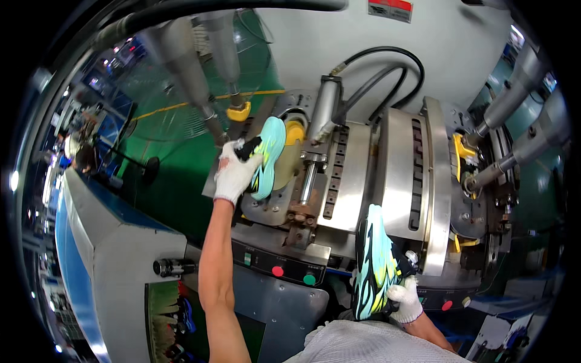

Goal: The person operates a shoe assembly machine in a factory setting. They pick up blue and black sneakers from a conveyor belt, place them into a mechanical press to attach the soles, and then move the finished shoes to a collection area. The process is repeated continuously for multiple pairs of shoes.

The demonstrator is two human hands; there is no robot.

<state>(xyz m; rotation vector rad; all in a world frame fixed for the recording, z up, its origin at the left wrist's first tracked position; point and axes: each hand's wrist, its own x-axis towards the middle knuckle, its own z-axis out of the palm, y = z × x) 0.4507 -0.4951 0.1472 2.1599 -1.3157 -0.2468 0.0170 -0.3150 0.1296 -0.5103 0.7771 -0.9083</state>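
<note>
Two gloved hands, each w/ a shoe. Left hand, white knit glove, arm stretched fwd, fingers wrapped round the heel end of a teal shoe w/ black and yellow-green streaks; shoe stands sole-side out against a yellow last on the left station of the machine. Right hand, same glove, low and close to the body, fingers curled shut on the lower end of a second teal shoe, held upright, pale sole facing the camera, toe pointing up.

Between and beyond the hands: grey metal press machine w/ polished side plates, a hydraulic cylinder just right of the left hand, black hoses looping above it. Below the left hand, a dark control strip w/ a red button and green button. Just right of the right hand, another red button. Further right, a yellow last on the right station, steel rams angled down at it. Up-left of the left hand, two more rams, one w/ a yellow tip.

Room: green floor w/ a yellow line left of the left hand, factory stalls far left, blurred. Top, past the hoses: small rectangular red-and-white sign on the white wall. Grey-blue cabinet lower left.
</note>
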